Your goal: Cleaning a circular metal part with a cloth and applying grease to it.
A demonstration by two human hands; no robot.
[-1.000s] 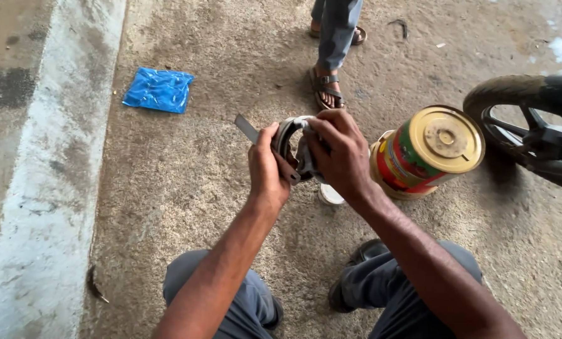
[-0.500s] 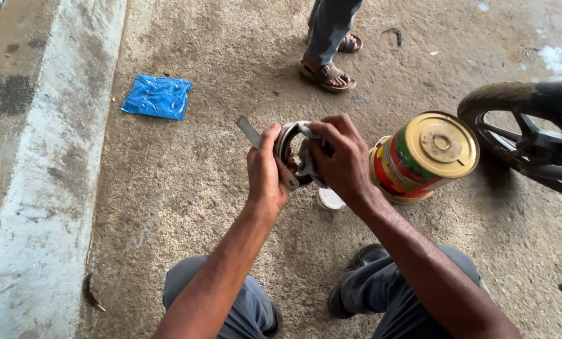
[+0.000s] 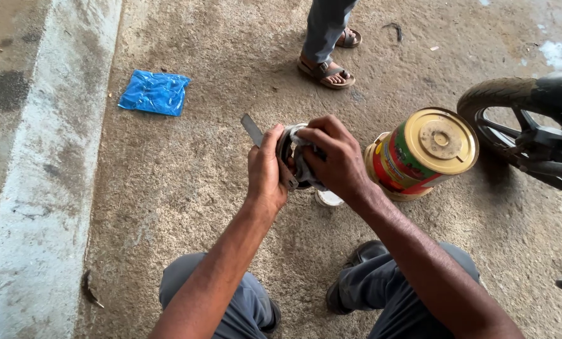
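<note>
The person squats on the concrete floor (image 3: 186,207) with both arms reaching out between the knees, so the work sits in the air right under the eyes instead of lying in the grit.

The left hand (image 3: 267,172) wraps a round metal part (image 3: 287,150) from the side, its fingers clenched on the rim, thumb up along the edge. That grip seems meant to steady the part and turn its open face toward the other hand. A flat grey strip (image 3: 252,129) sticks up and to the left behind this hand; whether it belongs to the part or is a separate tool I cannot tell.

The right hand (image 3: 337,160) is curled over a grey rag (image 3: 303,168), fingers closed on the cloth and pressing it against the face of the part. Held from opposite sides like this, the part is pinned between the two hands, a little above the floor.

Just below the hands a small white cap (image 3: 328,199) lies on the floor. A tin (image 3: 422,154) with a gold lid and red-green label leans on its side just to the right, lid facing up toward the camera, within easy reach. A blue bag (image 3: 154,93) lies well apart to the left. Another person's sandalled feet (image 3: 326,70) stand beyond, and a tyre (image 3: 504,100) shows at the right edge.
</note>
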